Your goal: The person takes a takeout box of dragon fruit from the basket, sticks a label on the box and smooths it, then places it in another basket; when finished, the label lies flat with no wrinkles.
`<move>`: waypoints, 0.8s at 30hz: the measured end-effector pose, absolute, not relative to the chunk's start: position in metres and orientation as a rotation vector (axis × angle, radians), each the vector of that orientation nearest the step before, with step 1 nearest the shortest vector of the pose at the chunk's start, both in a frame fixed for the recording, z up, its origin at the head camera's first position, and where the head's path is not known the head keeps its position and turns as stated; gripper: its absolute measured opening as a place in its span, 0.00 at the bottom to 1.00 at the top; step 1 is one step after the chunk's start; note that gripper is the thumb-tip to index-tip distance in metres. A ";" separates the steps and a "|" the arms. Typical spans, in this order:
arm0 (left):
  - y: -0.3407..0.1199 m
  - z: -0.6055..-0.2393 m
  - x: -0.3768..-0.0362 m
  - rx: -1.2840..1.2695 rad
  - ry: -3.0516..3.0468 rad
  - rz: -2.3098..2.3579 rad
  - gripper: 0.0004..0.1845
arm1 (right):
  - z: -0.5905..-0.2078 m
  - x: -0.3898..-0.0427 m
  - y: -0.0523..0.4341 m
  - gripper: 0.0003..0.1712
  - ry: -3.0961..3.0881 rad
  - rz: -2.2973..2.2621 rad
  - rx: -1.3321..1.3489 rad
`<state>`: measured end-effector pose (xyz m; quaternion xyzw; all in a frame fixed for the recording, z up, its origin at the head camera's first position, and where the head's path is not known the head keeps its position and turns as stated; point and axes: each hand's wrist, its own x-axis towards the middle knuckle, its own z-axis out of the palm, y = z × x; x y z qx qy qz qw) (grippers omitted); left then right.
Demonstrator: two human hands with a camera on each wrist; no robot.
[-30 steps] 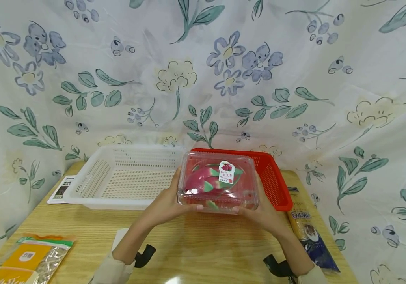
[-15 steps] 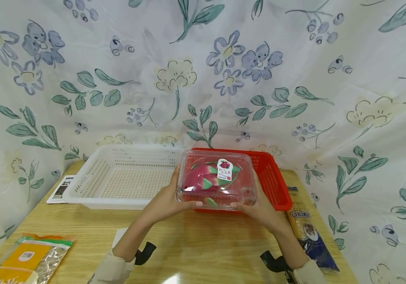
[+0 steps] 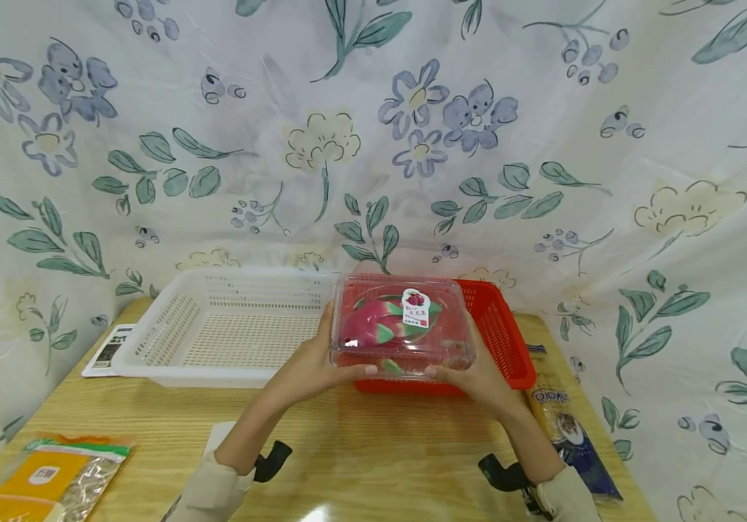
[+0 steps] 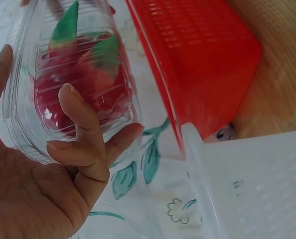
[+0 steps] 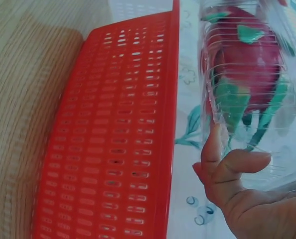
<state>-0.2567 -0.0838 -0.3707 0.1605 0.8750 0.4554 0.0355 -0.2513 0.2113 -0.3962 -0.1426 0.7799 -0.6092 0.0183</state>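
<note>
A clear plastic box of dragon fruit [image 3: 373, 322], with a white label on its lid, is held up over the red basket [image 3: 500, 330]. My left hand [image 3: 311, 366] grips its left side, thumb along the front edge and fingers curled underneath, as the left wrist view shows on the clear box [image 4: 83, 74]. On the opposite side my right hand [image 3: 478, 373] grips it the same way; bent fingers [image 5: 247, 162] press the underside in the right wrist view. Pink fruit with green scales shows through the plastic. Most of the basket's inside is hidden behind the box.
Left of the red basket stands a white perforated basket [image 3: 171, 373], partly on a printed card [image 3: 109, 355]. A blue and gold packet [image 3: 569, 428] lies along the table's right edge. An orange and clear bag [image 3: 54, 475] lies at the front left, on the wooden table [image 3: 360, 457].
The box rose slightly at first and has stayed nearly level above the red basket since. Both hands keep their grip. The view has shifted a little.
</note>
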 end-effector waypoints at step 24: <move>-0.071 -0.387 -0.279 0.545 2.502 1.643 0.65 | -0.395 -0.275 0.222 0.62 2.398 -1.929 -0.445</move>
